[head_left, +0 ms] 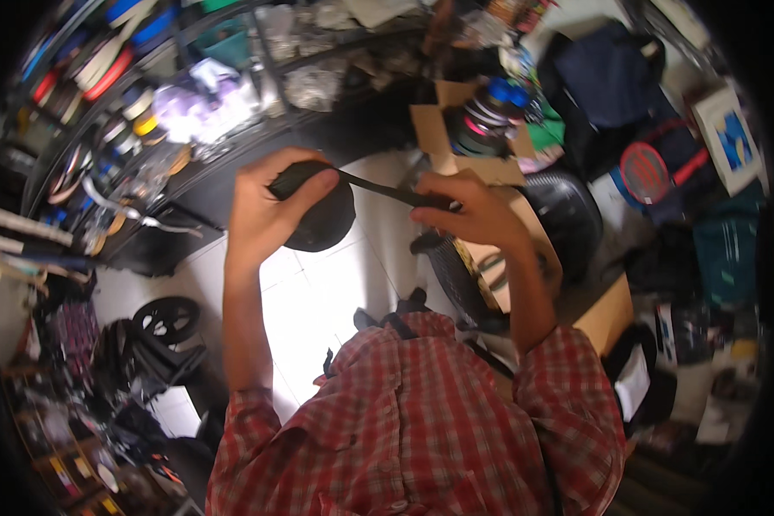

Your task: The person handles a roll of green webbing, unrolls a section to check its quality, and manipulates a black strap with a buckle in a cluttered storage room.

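A flat, dark strap (378, 187) is held stretched between two bare hands, above a white tiled floor (305, 301). A round black bundle (325, 219), to which the strap appears to lead, is grasped in the left hand (271, 196), its top clamped under the thumb. The strap is pinched between thumb and fingers of the right hand (473, 206). A red plaid shirt (396, 404) is worn. Beyond the right hand, colourful round items (488, 116) are stacked in an open cardboard box (435, 127). Fine details are blurred.
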Demonstrator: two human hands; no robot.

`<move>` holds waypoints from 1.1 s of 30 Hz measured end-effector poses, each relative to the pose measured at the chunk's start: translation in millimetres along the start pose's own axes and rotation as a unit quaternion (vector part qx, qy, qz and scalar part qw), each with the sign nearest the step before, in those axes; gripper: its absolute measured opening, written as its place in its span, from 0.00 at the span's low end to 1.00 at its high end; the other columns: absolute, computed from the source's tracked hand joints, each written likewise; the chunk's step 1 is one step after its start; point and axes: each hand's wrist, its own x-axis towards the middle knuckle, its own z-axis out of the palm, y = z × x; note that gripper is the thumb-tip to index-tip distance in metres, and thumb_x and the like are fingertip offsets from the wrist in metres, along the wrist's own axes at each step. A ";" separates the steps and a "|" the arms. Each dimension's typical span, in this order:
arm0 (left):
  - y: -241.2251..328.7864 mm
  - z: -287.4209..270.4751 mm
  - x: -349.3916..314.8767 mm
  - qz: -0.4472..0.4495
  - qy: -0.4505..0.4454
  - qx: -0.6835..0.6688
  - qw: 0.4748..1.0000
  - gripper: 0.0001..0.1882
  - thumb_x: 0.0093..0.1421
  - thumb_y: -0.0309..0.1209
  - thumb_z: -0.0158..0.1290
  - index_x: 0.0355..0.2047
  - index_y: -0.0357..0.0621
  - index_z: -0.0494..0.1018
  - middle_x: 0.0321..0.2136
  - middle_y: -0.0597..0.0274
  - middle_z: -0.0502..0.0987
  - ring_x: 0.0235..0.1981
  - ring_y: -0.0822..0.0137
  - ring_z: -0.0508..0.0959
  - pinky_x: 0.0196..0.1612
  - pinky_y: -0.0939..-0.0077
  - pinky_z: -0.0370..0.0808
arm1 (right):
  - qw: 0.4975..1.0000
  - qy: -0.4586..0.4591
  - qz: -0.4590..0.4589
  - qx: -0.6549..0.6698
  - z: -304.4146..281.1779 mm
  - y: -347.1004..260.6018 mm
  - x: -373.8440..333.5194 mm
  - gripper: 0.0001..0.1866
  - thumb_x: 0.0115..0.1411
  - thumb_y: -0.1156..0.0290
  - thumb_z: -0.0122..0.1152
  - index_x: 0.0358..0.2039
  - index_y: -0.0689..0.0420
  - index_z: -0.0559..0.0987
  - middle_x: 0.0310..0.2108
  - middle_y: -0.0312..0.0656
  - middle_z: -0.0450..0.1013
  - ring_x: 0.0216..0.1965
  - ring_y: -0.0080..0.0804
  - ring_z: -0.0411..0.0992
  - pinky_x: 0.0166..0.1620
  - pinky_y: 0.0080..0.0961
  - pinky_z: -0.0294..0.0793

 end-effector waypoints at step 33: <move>74.9 -116.0 -19.1 0.059 0.453 -0.212 0.864 0.21 0.65 0.43 0.50 0.42 0.34 0.74 0.37 0.57 0.79 0.35 0.66 0.80 0.40 0.73 0.76 | 0.854 0.175 -0.490 0.005 78.2 -163.8 153.8 0.15 0.54 0.66 0.68 0.29 0.61 0.72 0.25 0.39 0.66 0.19 0.28 0.65 0.24 0.27 0.63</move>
